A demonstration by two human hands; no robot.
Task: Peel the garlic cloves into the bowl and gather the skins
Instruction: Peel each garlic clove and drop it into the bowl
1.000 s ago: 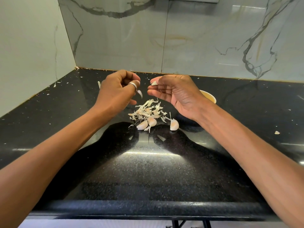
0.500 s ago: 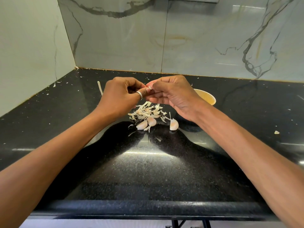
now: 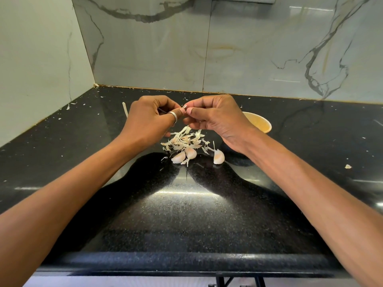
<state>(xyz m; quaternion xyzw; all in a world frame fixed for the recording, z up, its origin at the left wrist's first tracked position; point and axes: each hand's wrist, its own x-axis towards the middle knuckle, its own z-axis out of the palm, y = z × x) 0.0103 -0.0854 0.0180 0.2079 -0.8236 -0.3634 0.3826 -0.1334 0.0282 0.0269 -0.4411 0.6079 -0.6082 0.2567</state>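
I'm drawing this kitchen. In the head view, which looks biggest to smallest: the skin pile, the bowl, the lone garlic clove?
1. skin pile
2. bowl, but the right hand hides part of it, so its rank against the pile is unsure
3. lone garlic clove, plainly smallest

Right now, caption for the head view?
Left hand and right hand pinch a garlic clove above the skin pile; three cloves lie nearby.

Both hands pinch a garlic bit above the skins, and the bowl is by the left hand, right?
No. The head view shows the bowl by the right hand, not the left hand. Both hands do pinch a garlic bit above the skins.
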